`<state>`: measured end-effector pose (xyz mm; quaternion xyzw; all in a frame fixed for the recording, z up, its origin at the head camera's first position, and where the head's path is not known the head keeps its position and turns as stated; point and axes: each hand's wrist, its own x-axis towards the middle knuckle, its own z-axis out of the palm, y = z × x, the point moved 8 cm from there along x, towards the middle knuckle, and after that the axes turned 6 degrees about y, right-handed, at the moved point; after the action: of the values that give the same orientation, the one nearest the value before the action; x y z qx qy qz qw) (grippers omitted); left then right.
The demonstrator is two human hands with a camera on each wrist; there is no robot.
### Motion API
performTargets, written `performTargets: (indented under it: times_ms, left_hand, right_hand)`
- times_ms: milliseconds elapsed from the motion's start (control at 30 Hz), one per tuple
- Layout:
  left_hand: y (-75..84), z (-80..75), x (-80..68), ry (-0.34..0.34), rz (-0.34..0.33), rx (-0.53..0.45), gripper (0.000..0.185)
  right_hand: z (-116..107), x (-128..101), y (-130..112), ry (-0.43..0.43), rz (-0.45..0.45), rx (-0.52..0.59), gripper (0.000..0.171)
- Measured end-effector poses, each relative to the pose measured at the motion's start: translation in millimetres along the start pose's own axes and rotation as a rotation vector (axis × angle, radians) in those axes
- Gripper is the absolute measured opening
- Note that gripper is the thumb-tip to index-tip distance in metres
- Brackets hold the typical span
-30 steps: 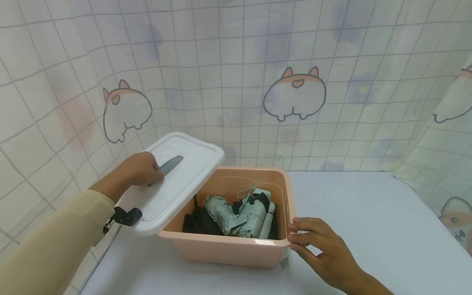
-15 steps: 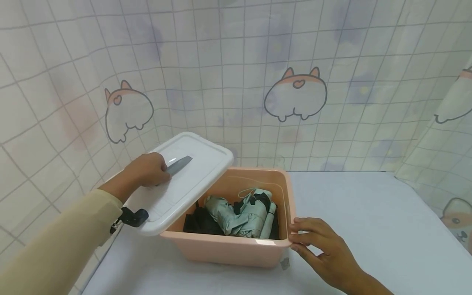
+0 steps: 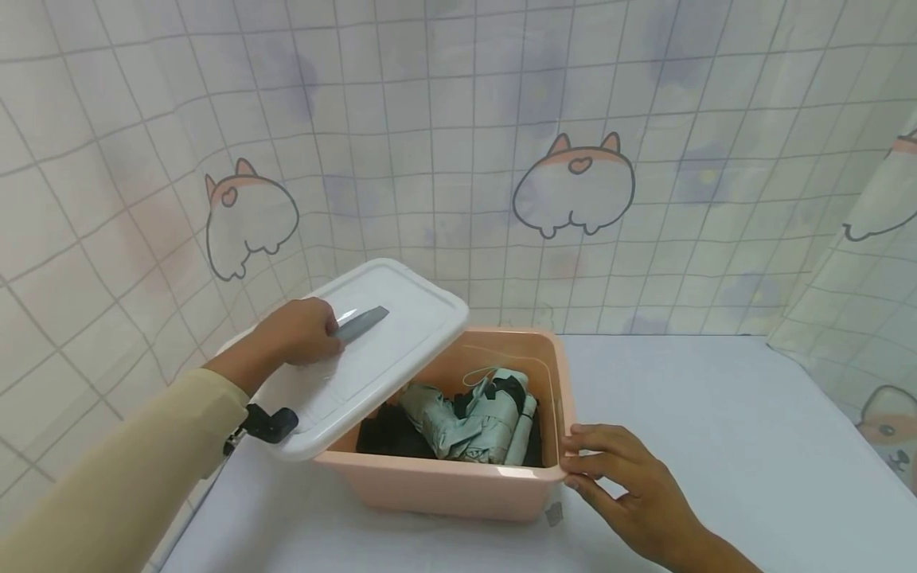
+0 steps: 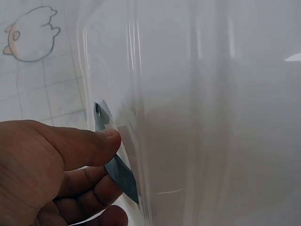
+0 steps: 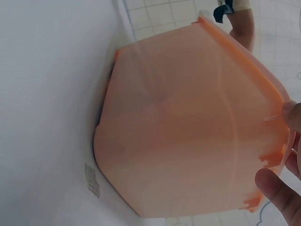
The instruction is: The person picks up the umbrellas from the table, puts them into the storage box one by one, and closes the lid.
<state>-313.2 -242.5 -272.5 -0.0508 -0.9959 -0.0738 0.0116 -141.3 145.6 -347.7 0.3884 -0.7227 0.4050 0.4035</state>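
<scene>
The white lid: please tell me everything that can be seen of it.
The white lid is a rectangular piece of glossy plastic with rounded corners, a raised border and a grey handle on top. It is tilted, covering the left part of the open pink box, with its lower left end beyond the box. The left hand grips the handle. The right hand rests on the box's rim, not on the lid.

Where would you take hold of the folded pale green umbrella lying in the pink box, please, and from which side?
Probably around the middle of the pale green umbrella, from straight above. It lies lengthwise in the pink storage box with walls close on all sides, and the white lid, held by the left hand, overhangs the left half, so come in from the open right part.
</scene>
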Motion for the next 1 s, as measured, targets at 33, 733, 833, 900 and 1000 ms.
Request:
performTargets:
  times_ms: [33,733,833,900,1000]
  left_hand:
    - [1.4,-0.3,-0.1,0.005,0.005,0.002,0.039]
    - [27.9,6.7,-1.4,0.018,0.056,-0.007,0.033]
    - [30.4,7.4,-1.7,0.019,0.062,-0.016,0.035]
    - [31.6,8.2,-1.6,0.020,0.065,-0.021,0.036]
    - [33.7,9.7,-1.0,0.019,0.076,-0.025,0.035]
  right_hand:
    - [0,0,0,0.003,-0.005,-0.004,0.028]
    - [0,0,0,0.009,-0.010,0.009,0.028]
    - [0,0,-1,0.012,-0.007,0.008,0.028]
    - [0,0,-1,0.011,-0.005,0.008,0.028]
    - [0,0,-1,0.008,-0.003,0.005,0.028]
